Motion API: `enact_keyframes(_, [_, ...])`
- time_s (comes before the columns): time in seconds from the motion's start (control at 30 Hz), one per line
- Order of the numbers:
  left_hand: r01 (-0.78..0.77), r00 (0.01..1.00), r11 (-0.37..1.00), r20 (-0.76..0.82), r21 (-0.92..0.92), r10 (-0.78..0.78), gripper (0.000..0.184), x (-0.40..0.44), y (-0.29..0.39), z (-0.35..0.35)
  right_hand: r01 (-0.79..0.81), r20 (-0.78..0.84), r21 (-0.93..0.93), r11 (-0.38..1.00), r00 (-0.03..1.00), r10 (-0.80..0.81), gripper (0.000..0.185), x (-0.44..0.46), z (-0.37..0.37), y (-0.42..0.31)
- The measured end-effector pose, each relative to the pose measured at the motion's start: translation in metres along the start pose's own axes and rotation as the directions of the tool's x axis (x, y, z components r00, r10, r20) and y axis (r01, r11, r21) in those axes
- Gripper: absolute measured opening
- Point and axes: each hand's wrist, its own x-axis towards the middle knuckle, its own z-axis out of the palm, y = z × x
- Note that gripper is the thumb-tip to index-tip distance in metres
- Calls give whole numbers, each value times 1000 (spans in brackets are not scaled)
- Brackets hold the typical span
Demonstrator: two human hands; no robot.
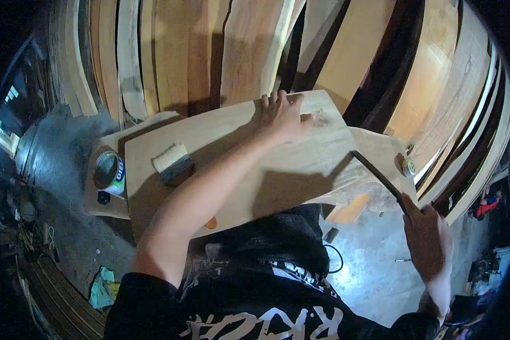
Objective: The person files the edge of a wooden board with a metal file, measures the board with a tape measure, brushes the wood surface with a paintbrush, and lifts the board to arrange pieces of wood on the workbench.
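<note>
A pale wooden board [226,170] lies across a support in front of me. My left hand [283,118] reaches over it, with the fingers bent at its far edge and the thumb apart on the top face. On the right, my right hand [428,238] is closed around the handle end of a long, slim dark tool [379,177], which looks like a file. Its far tip is by the board's right edge; whether they touch I cannot tell. A brush with pale bristles [171,158] rests on the board, left of my left forearm.
An open paint can [109,171] stands left of the board. A small round tin [408,166] sits at the right on the surface beneath. Several tall planks [181,51] lean behind. A green and yellow packet [103,288] lies on the concrete floor [368,266].
</note>
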Motion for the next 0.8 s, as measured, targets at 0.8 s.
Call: enact_keyframes(0.8, [-140, 990, 986, -8, 92, 142, 56, 7, -12, 14, 308, -304, -37, 951, 903, -304, 23, 141, 15, -37])
